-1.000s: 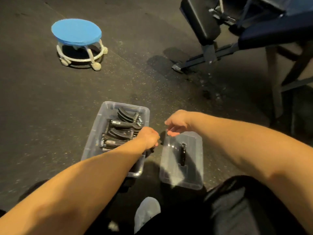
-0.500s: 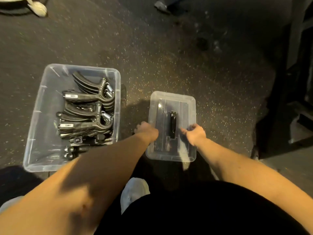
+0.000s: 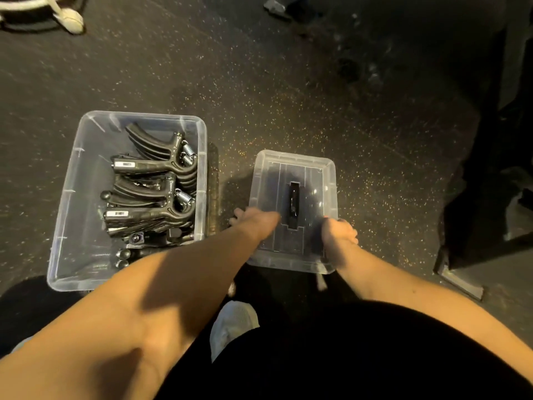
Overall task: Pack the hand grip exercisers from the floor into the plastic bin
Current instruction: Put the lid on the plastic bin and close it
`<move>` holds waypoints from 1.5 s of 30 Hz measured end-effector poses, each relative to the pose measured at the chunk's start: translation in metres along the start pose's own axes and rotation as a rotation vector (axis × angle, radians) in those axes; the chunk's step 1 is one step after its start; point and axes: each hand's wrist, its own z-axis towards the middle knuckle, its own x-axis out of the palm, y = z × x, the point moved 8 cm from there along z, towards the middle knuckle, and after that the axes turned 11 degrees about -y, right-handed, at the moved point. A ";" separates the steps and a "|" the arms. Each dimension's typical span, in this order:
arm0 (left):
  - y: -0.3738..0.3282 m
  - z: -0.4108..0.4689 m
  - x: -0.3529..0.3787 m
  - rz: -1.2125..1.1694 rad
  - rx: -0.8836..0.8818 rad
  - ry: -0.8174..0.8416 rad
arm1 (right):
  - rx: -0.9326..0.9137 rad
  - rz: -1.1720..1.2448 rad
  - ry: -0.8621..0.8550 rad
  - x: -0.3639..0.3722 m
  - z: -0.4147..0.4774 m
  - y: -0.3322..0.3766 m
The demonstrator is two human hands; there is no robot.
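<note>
Clear plastic bin (image 3: 72, 197) sits open on the dark speckled floor (image 3: 288, 96), left of centre. The hand grip exercisers (image 3: 155, 192) are inside it, black with metal springs, stacked against the right wall and nearer the far end; a few small black knobs lie near the near end. No hand is in the bin or touching an exerciser. Both hands are on the clear lid (image 3: 305, 168), which lies just right of the bin, apart from it, with a black handle (image 3: 293, 203) down its middle. Left hand (image 3: 253, 223) holds the lid's left long edge near the near end, with its fingers curled over the outside of the rim. Right hand (image 3: 340, 235) holds the right long edge opposite it, fingers wrapped round the rim. The handle lies between the two hands, untouched. Cannot tell if the lid is lifted or resting on the floor. The left forearm crosses over the bin's near right corner. White shoe (image 3: 233, 321) shows below the lid, between the arms. White stool caster (image 3: 69, 21) at top left, dark furniture (image 3: 490, 168) at right edge.
</note>
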 end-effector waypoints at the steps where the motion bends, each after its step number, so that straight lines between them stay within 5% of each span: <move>1: -0.003 -0.006 -0.009 0.007 0.004 -0.012 | -0.021 0.035 -0.002 -0.007 -0.003 0.004; 7: -0.030 -0.051 -0.081 -0.096 0.062 -0.120 | -0.153 0.123 -0.010 -0.061 -0.009 0.058; 12: -0.034 -0.086 -0.188 -0.245 0.114 -0.339 | -0.430 0.186 0.073 -0.145 -0.112 0.143; 16: 0.006 -0.086 -0.269 -0.400 0.105 -0.449 | -0.617 0.090 0.214 -0.161 -0.196 0.186; 21: 0.095 -0.070 -0.332 -0.460 0.096 -0.567 | -0.596 0.123 0.375 -0.107 -0.276 0.197; 29: 0.208 -0.043 -0.311 -0.383 0.101 -0.609 | -0.564 0.141 0.322 -0.001 -0.310 0.146; 45: 0.226 -0.017 -0.283 -0.481 0.102 -0.533 | -0.635 0.022 0.255 0.021 -0.304 0.130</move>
